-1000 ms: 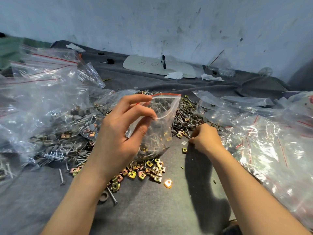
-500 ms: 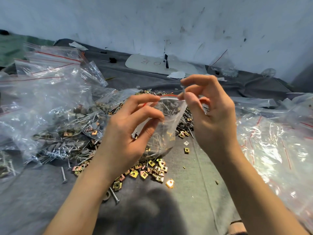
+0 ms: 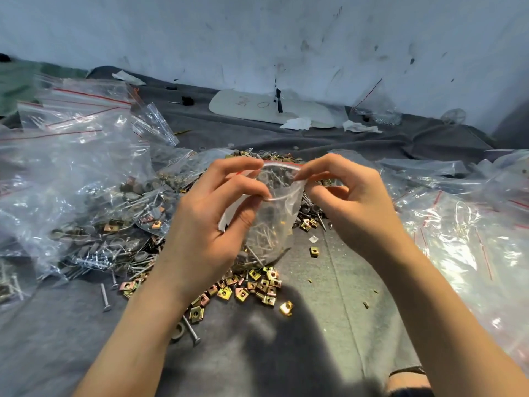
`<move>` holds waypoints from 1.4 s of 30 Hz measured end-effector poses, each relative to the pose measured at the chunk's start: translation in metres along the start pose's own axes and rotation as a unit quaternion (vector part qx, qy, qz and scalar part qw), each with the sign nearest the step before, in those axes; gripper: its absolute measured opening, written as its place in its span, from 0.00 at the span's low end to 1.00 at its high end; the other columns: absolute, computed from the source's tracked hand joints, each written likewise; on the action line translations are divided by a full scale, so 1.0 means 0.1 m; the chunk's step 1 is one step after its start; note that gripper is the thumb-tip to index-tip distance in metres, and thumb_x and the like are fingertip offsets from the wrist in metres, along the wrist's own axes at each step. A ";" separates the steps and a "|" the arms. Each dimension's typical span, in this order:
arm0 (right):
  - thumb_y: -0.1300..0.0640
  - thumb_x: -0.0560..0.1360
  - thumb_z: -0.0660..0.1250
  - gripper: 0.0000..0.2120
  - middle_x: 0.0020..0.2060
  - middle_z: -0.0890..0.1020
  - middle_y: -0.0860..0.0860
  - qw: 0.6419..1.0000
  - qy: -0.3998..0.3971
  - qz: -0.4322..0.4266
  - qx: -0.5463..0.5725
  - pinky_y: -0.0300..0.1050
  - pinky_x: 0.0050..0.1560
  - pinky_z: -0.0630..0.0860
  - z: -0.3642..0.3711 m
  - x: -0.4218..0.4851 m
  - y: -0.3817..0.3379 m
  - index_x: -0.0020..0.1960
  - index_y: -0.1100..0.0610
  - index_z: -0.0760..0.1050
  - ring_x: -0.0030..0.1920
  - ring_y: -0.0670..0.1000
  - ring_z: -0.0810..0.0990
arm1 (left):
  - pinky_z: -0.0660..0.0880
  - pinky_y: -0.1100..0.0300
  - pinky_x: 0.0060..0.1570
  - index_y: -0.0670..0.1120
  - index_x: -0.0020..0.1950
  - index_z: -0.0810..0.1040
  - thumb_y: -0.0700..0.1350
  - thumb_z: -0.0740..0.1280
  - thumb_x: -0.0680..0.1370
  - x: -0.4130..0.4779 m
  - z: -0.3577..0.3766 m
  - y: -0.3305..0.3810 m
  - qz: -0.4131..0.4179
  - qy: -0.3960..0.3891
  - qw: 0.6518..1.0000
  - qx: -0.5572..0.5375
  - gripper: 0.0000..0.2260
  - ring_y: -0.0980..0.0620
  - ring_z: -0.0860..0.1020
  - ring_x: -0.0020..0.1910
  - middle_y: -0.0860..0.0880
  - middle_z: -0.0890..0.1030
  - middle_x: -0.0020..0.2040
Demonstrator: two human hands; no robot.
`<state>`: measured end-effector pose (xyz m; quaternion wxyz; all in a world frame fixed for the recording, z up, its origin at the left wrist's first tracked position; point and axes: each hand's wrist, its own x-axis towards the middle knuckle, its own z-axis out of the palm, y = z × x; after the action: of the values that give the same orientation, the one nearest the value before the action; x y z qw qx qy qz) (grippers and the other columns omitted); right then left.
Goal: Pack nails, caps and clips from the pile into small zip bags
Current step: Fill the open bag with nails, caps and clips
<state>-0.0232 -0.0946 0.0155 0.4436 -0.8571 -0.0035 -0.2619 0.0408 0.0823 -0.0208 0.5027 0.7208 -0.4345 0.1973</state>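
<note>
Bag (image 3: 274,222) upright, mouth up, 2 hands

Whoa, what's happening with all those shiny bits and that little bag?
A person is packing hardware. The left hand and the right hand each pinch one side of the mouth of a small zip bag, which already holds nails and is not sealed. Loose gold clips lie below it on the grey cloth. The pile of nails and caps sits behind and to the left, and heaps of plastic bags lie on both sides.
</note>
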 end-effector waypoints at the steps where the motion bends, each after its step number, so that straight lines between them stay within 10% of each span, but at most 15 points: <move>1: 0.68 0.73 0.66 0.10 0.38 0.81 0.41 1.000 0.001 0.004 0.012 0.38 0.39 0.74 -0.01 0.00 0.01 0.43 0.54 0.79 0.39 0.40 0.78 | 0.72 0.55 0.64 0.44 0.50 0.80 0.37 0.66 0.77 0.00 0.01 0.00 -0.001 0.006 1.000 0.003 0.05 0.52 0.74 0.65 0.47 0.75 0.63; 10: 0.66 0.71 0.73 0.11 0.38 0.84 0.49 0.992 0.042 0.033 0.115 0.35 0.40 0.75 -0.11 0.03 0.06 0.48 0.53 0.78 0.36 0.44 0.79 | 0.72 0.73 0.49 0.59 0.61 0.74 0.44 0.67 0.77 0.01 0.00 0.01 -0.068 0.092 0.993 -0.039 0.15 0.65 0.78 0.48 0.66 0.78 0.46; 20: 0.65 0.69 0.71 0.04 0.36 0.81 0.54 0.968 -0.002 0.141 0.207 0.38 0.41 0.76 -0.16 0.03 0.09 0.39 0.57 0.79 0.37 0.48 0.77 | 0.76 0.59 0.53 0.62 0.72 0.60 0.44 0.72 0.69 0.03 -0.02 -0.05 -0.151 0.108 0.963 -0.194 0.36 0.59 0.81 0.42 0.56 0.82 0.36; 42: 0.61 0.70 0.73 0.01 0.35 0.79 0.64 0.979 -0.028 0.111 0.166 0.45 0.43 0.70 -0.10 0.00 0.06 0.41 0.56 0.82 0.37 0.51 0.75 | 0.76 0.70 0.48 0.60 0.64 0.72 0.43 0.71 0.68 0.05 -0.02 0.00 -0.197 0.091 0.941 -0.260 0.26 0.60 0.83 0.44 0.54 0.84 0.38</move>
<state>-0.0261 -0.1060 0.0151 0.6059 -0.7735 0.0359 -0.1825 0.0437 0.0818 -0.0163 0.7391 0.6147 -0.2728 0.0393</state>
